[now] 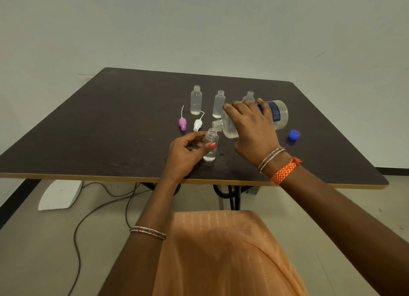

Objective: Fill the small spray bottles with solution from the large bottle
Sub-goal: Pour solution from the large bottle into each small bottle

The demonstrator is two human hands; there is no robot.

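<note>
Currently pouring: right hand [252, 127] grips large bottle [277, 116], tipped, mouth just above small spray bottle [211, 147] at surface [110, 129] centre, pinched upright by left hand [188, 149]. Three open bottles wait at twelve o'clock. Next: hold the necks aligned.

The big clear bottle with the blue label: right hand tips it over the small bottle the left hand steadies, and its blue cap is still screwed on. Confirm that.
Not quite. The big clear bottle with the blue label is uncapped; its blue cap lies on the dark table, as the head view shows. The right hand does tip it over the small clear bottle that the left hand steadies.
</note>
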